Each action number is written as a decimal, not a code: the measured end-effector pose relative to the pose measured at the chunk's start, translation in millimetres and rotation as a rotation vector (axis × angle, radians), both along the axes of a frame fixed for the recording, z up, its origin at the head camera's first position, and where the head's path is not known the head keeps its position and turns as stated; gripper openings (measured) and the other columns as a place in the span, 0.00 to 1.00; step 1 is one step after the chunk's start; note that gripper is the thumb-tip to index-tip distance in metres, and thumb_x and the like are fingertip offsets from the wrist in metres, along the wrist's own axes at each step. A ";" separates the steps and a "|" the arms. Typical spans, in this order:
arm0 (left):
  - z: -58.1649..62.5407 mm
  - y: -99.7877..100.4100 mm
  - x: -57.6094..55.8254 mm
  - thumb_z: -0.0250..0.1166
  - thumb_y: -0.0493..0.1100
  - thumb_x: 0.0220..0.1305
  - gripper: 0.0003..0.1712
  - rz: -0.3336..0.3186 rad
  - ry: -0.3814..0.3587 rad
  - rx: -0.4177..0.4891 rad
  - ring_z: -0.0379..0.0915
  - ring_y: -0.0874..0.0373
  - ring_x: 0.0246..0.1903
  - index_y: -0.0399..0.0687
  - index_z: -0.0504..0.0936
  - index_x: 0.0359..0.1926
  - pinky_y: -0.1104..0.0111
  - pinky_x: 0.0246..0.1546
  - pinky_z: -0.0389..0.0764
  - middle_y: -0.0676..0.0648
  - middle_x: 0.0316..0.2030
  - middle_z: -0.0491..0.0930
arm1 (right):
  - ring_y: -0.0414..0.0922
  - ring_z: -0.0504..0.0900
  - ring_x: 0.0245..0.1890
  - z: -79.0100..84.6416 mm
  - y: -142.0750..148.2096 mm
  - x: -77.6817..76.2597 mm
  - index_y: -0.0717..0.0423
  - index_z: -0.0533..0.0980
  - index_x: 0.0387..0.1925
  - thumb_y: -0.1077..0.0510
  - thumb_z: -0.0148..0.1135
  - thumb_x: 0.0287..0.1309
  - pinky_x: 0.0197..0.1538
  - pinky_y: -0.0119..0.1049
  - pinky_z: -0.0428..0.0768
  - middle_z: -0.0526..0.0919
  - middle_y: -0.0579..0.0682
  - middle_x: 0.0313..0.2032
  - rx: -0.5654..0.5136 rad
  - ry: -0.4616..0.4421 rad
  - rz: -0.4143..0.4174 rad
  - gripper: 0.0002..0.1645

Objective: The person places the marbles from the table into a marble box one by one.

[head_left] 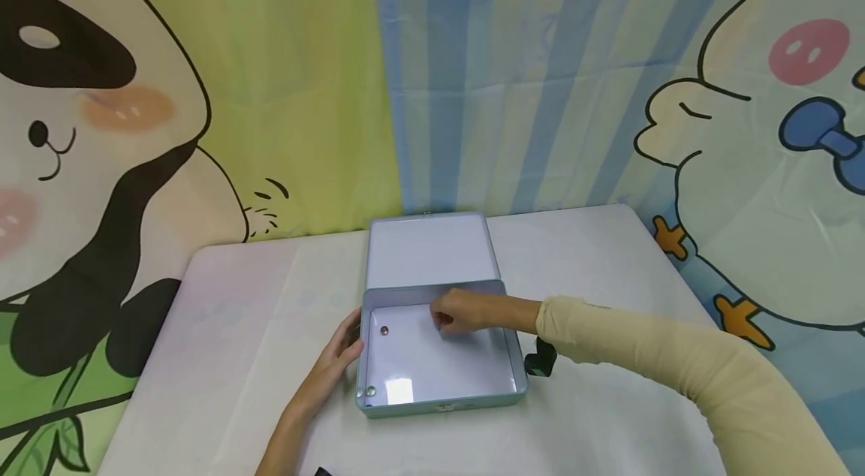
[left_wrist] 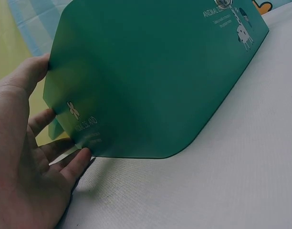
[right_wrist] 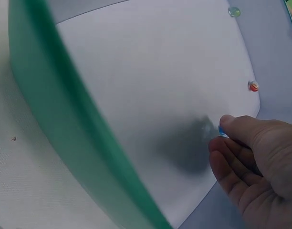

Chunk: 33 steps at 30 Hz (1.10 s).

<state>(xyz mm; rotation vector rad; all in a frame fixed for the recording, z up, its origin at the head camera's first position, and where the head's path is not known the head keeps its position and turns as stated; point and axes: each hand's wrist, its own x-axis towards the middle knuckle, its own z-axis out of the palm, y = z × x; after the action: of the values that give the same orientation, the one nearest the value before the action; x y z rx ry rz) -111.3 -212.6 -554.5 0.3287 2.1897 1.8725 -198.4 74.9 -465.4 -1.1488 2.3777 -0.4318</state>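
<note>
A green tin box (head_left: 446, 410) with a pale inside lies on the table, its hinged lid (head_left: 429, 251) folded back. My right hand (head_left: 462, 311) is inside the box, above its floor; in the right wrist view it pinches a blue glass marble (right_wrist: 222, 130) between thumb and fingers. A red-and-white marble (right_wrist: 253, 86) and a greenish clear marble (right_wrist: 234, 12) lie on the box floor along its left side. Against the box's outer left wall rests my left hand (head_left: 334, 356), its fingers extended and touching the printed green side (left_wrist: 136, 81).
A white cloth covers the table (head_left: 250, 356). Behind it hang printed curtains (head_left: 304, 70) with cartoon animals. A black wrist device (head_left: 541, 358) sits beside the box's right wall. One small dark speck (right_wrist: 13, 139) lies on the cloth.
</note>
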 end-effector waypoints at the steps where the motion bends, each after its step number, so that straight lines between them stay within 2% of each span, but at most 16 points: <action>1: -0.3 0.2 0.2 0.46 0.46 0.74 0.33 0.000 -0.004 0.002 0.43 0.38 0.75 0.61 0.48 0.76 0.38 0.71 0.43 0.42 0.76 0.48 | 0.32 0.70 0.27 -0.7 0.1 0.3 0.58 0.78 0.34 0.62 0.66 0.58 0.32 0.21 0.72 0.81 0.45 0.28 0.011 0.001 0.004 0.04; 7: -1.9 1.7 1.9 0.46 0.47 0.74 0.33 0.014 -0.031 0.013 0.43 0.40 0.75 0.62 0.48 0.76 0.39 0.72 0.43 0.43 0.76 0.48 | 0.32 0.68 0.27 -5.6 1.2 3.7 0.58 0.77 0.33 0.62 0.67 0.57 0.33 0.21 0.71 0.80 0.45 0.28 0.045 0.020 0.036 0.06; 12: -1.0 3.5 2.1 0.47 0.47 0.74 0.32 0.028 -0.045 0.020 0.44 0.43 0.76 0.65 0.50 0.75 0.40 0.73 0.43 0.46 0.76 0.50 | 0.32 0.68 0.27 -8.5 1.3 5.3 0.57 0.77 0.32 0.61 0.68 0.56 0.32 0.20 0.70 0.79 0.43 0.27 0.065 0.037 0.018 0.06; 23: -2.5 5.2 -2.3 0.46 0.46 0.75 0.33 -0.014 -0.010 0.004 0.42 0.38 0.75 0.59 0.47 0.76 0.38 0.71 0.44 0.41 0.76 0.48 | 0.33 0.66 0.27 -9.9 4.6 6.4 0.55 0.76 0.33 0.60 0.68 0.57 0.32 0.21 0.69 0.75 0.41 0.26 0.095 0.053 0.018 0.07; 28: -1.8 4.2 -0.4 0.46 0.46 0.74 0.33 0.009 -0.018 -0.005 0.44 0.39 0.75 0.60 0.48 0.76 0.39 0.72 0.45 0.42 0.76 0.49 | 0.32 0.69 0.28 -3.4 9.0 10.3 0.58 0.78 0.38 0.59 0.67 0.58 0.33 0.21 0.71 0.80 0.44 0.30 0.098 0.037 0.002 0.08; 33: -0.9 1.5 0.7 0.46 0.46 0.74 0.33 0.027 -0.005 -0.019 0.46 0.37 0.74 0.58 0.48 0.76 0.38 0.71 0.45 0.41 0.76 0.49 | 0.34 0.69 0.29 15.0 17.7 16.8 0.60 0.79 0.45 0.61 0.65 0.60 0.34 0.23 0.72 0.79 0.44 0.30 0.120 0.015 -0.033 0.12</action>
<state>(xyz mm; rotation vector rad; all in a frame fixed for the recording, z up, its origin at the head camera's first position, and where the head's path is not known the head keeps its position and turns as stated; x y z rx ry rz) -110.6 -211.1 -555.3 0.2919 2.2177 1.8627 -181.6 92.7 -450.4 -1.0643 2.4026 -0.2881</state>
